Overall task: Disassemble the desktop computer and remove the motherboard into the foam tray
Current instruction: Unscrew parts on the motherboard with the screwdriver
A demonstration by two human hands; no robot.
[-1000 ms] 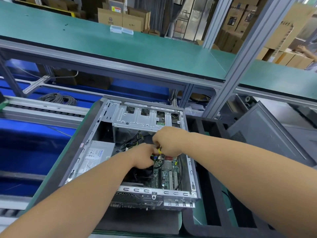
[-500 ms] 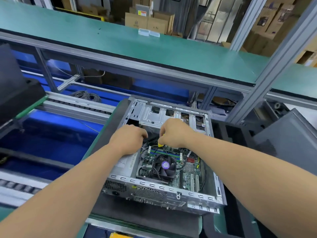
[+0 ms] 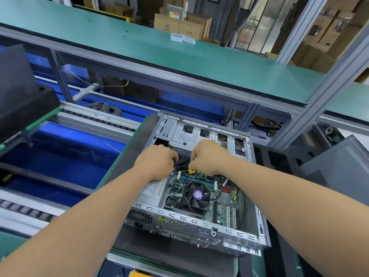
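Right hand [image 3: 207, 156] fingers pinch a yellow connector [image 3: 191, 171] — left hand [image 3: 157, 163] curled on black cables [image 3: 180, 165].

Factory assembly line: conveyor [image 3: 95, 118], stacked cartons [image 3: 179, 25].

Both forearms reach forward; the left hand [image 3: 157, 162] is curled knuckles-up, and the right hand [image 3: 207, 156] apparently pinches downward, fingertips hidden.

Access into the open computer case [image 3: 199, 226] is from above only. Inside, black cables [image 3: 180, 166], the CPU fan [image 3: 197, 195] and the drive cage [image 3: 199, 134] obstruct passage.
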